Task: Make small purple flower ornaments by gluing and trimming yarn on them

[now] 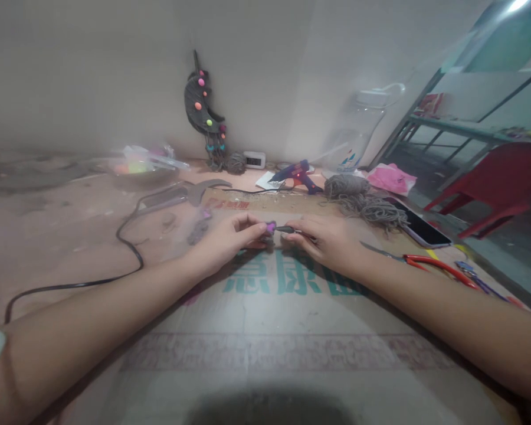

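Observation:
Over the middle of the cardboard [292, 321], my left hand [232, 239] pinches a small purple and grey piece [271, 227] between thumb and fingers. From the other side my right hand [327, 239] grips a slim dark tool with a pointed tip [285, 229], its exact kind unclear. The tip points left and meets or nearly meets the purple part; contact cannot be made out. Left of my left hand lies another blurred grey and purple piece [199, 229].
A glue gun [298, 176] rests behind my hands, near grey yarn [347, 186] and a phone [425, 227]. Red-handled pliers or scissors [442, 268] lie right. A black cable [123, 236] curves along the left. A decorated crescent [197, 106] leans on the wall; a clear bottle [358, 133] stands back right.

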A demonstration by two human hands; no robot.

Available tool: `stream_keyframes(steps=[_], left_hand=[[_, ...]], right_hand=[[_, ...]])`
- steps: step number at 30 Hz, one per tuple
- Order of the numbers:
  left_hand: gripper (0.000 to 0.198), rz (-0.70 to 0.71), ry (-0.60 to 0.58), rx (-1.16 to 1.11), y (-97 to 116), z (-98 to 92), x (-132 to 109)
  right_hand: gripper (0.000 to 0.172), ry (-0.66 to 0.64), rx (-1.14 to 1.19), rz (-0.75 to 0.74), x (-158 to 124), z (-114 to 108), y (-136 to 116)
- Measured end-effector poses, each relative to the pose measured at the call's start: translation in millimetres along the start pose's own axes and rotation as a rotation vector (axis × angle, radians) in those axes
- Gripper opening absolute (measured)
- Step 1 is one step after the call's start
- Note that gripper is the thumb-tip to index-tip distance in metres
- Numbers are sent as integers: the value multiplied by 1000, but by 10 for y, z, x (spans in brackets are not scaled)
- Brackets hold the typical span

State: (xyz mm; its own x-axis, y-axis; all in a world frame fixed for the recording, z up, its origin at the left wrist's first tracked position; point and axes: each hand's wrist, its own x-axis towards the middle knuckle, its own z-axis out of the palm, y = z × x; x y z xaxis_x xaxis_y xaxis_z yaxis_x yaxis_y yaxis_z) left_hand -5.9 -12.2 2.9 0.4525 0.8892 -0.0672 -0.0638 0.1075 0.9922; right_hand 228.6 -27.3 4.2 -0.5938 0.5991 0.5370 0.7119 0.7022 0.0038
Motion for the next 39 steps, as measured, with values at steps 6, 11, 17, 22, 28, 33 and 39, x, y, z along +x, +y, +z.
stream_keyframes(steps=[6, 11, 17, 22, 28, 33, 39], left_hand=[[28, 15, -6, 3, -13, -10, 11], [28, 20, -5, 8, -13, -11, 11], [27, 11, -7, 4, -7, -6, 5], [29, 9, -2, 7, -2, -2, -1], [28, 0, -7, 1, 3, 7, -4], [28, 12, -7, 7, -17, -17, 18], [29, 25, -3, 0, -42, -33, 17]], right_hand=[[29, 19, 41, 21, 4, -10, -6], [30, -25, 4, 39, 7, -19, -16], [30, -19, 5, 44, 5, -6, -15], [27, 8, -11, 22, 6, 0, -7], [28, 43, -32, -5, -7, 21, 14], [30, 27, 1, -7, -4, -10, -13], [30, 13, -2, 25, 2, -35, -36]])
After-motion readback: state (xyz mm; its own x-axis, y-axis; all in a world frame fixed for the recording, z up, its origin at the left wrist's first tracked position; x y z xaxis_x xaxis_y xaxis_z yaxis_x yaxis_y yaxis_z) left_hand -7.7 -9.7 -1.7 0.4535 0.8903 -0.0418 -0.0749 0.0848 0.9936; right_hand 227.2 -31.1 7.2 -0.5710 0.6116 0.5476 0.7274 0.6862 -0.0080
